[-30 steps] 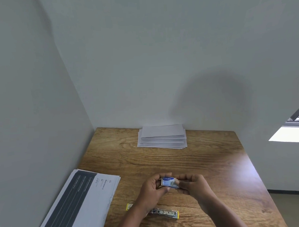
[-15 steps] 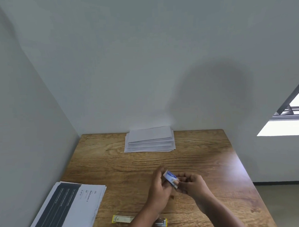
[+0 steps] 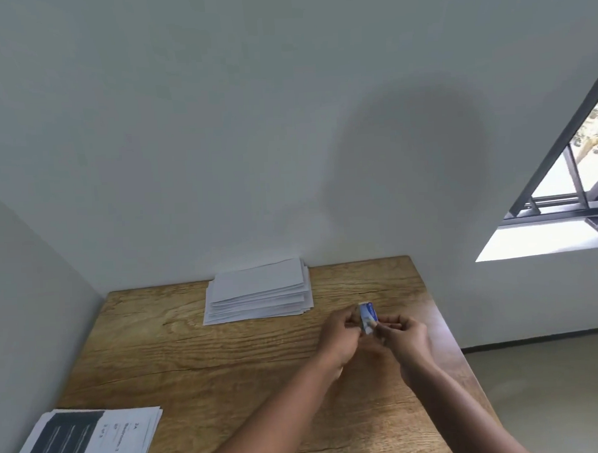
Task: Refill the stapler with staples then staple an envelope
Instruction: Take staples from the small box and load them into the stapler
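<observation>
Both hands are up over the right side of the wooden table, pinching 1 little blue and white staple box between them. The left hand grips the box's left side with its fingertips. The right hand grips the lower right end with thumb and finger, as if to pull the box open.

The box looks like thin card, so it is light and easy to squash. I think it is best held by its 2 long sides while the end flap is pulled. The staples inside are likely stiff little metal strips that can snap apart or spill out, so the box should stay level. The print on the box is too small and blurry to read.

A stack of white envelopes lies at the back of the table, near the wall and well apart from the hands. They look thin and bendy. A pile of printed papers sits at the front left corner; its words are too blurry to read. The stapler is not in view.
</observation>
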